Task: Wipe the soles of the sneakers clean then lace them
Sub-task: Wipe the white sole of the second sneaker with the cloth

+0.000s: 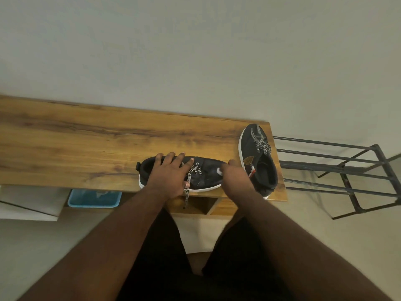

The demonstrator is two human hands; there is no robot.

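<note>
under the desk (65,135) edge on the far left there's a blue tray (94,198), nothing to do with the job as far as i can tell. moving right, the left hand (171,174) lies flat over the collar and tongue of the near sneaker (204,177), fingers spread and mostly straight, pinning it down near the front edge; one speckled lace (187,192) dangles off the desk. next comes the right hand (235,177) at the toe, something small and white at its fingertips, maybe a wipe or a lace tip, and i can't tell if the fingers are pinching it. best guess it's lacing now, so keep the left palm firm so the shoe doesn't slide, and pull both ends even. further right the second sneaker (259,157) sits upright near the desk's right edge, already laced, with a metal rack (347,170) beyond it.
</note>
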